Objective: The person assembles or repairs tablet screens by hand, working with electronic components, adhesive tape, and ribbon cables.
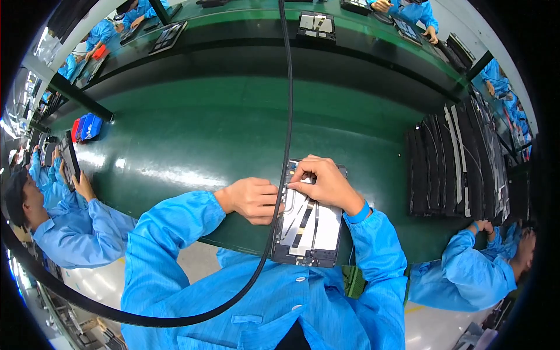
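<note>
An opened tablet [326, 233] lies at the near edge of the green bench, in front of my body. Silver-white panels, thin dark strips and a black border show on its inner side. My left hand [251, 200] is closed at the tablet's left edge, its fingertips partly behind a hanging black cable [289, 87]. Over the tablet's upper part, my right hand [322, 182] pinches thumb and forefinger together near the upper left corner. Whatever is between those fingers is too small to make out. A blue band circles my right wrist.
A row of upright dark tablets or panels [449, 163] stands on the bench [204, 128] to the right. Blue and red bins [88, 126] sit at the far left. Co-workers in blue sit on both sides. Another opened tablet [316, 27] lies on the raised far bench.
</note>
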The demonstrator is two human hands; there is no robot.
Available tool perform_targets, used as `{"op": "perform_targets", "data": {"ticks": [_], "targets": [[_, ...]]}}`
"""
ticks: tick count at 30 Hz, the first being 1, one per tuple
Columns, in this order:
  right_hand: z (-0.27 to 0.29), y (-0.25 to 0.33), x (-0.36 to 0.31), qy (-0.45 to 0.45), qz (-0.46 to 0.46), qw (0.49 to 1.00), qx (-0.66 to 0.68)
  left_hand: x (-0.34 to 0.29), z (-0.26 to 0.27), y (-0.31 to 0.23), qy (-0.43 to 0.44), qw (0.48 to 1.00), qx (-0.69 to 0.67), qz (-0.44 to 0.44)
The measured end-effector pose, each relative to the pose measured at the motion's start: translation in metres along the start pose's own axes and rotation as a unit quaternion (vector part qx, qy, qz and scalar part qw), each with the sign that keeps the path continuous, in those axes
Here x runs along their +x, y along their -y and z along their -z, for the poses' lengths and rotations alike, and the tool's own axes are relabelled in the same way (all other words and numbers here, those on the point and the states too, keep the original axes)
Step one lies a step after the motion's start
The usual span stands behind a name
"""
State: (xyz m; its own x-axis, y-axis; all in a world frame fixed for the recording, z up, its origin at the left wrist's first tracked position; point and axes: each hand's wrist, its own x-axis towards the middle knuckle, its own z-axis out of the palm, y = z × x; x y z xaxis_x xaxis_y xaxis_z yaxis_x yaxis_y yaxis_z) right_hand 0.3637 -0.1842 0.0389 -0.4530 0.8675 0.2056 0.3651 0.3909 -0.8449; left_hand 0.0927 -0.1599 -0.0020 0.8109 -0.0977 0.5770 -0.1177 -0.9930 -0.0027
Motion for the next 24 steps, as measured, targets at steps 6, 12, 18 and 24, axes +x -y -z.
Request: {"op": "perform_targets", "data": {"ticks": [6, 12, 18, 24], "targets": [[0.000, 0.009, -0.001, 0.004, -0.037, 0.999, 0.009, 0.003, 0.000, 0.011, -0.004, 1.000, -0.004, -0.025], [0.000, 0.014, -0.001, -0.007, -0.054, 0.998, 0.024, 0.006, 0.008, 0.020, 0.020, 1.000, 0.000, 0.005], [0.002, 0.014, -0.001, -0.015, -0.075, 0.996, 0.037, 0.009, 0.008, 0.032, 0.019, 0.999, -0.012, 0.046], [-0.001, 0.003, -0.003, -0.044, -0.054, 0.997, 0.033, 0.004, 0.007, 0.030, -0.001, 0.996, -0.038, 0.082]]}}
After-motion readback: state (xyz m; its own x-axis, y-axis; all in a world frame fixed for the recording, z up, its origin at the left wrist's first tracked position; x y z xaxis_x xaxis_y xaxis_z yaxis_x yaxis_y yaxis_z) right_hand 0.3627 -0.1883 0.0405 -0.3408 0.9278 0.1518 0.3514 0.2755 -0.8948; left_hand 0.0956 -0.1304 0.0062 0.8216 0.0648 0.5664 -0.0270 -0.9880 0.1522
